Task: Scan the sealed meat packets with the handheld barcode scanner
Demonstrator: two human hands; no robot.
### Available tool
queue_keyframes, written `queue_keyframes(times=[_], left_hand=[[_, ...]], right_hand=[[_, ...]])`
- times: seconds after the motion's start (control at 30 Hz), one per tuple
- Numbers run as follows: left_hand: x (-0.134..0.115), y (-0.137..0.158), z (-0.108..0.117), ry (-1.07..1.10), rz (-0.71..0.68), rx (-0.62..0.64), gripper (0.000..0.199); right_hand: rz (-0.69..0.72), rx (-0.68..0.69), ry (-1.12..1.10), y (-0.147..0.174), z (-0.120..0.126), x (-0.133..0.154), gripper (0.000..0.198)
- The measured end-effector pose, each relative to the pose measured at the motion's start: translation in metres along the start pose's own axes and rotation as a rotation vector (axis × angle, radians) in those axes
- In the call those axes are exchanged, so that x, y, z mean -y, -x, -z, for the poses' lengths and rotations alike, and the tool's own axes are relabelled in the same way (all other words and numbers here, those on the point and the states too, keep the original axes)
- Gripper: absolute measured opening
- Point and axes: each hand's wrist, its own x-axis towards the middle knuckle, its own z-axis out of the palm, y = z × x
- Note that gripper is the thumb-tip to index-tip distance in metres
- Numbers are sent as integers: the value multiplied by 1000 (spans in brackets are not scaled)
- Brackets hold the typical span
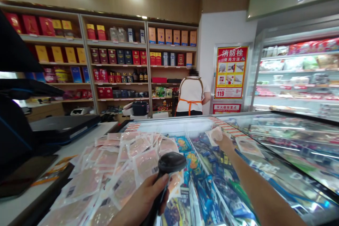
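Note:
My left hand (pixel 152 194) is wrapped around the handle of a black handheld barcode scanner (pixel 172 162), its head tilted up over the packets. Stretched far forward, my right hand (pixel 224 141) grips a flat clear-and-white sealed packet (pixel 211 137) above the freezer's glass; its fingers are small and partly hidden. A similar packet (pixel 249 146) lies on the glass to the right of that hand. Many flat sealed packets with pinkish contents (pixel 145 162) are heaped to the left of the scanner, overlapping one another.
Beneath the glass of the chest freezer (pixel 265 127) are colourful frozen packs (pixel 203 197). A counter (pixel 106 129) with dark equipment (pixel 66 127) stands at left. Behind are shelves of boxes (pixel 127 56), a person in an apron (pixel 190 95) facing away, and a lit refrigerated display (pixel 299 70).

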Motion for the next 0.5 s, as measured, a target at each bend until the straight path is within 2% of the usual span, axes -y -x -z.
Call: queue_keyframes(times=[0.07,0.13,0.27,0.37,0.5], left_hand=[[-1,-2,-2,16,3,18,34],[-2,-6,-4,49,0,31,35],[-4,-15,-8,95,-21,148,38],[-6,-20,-12,78,-35,223,39],[-8,-18,-16,60,-59,275,38]], right_hand=[[11,0,-66,4,7,-9,45],[16,30,-236,12,20,-18,46],[9,183,-623,33,51,-30,53],[0,260,-657,49,69,-27,57],[51,268,-585,62,77,-17,56]])
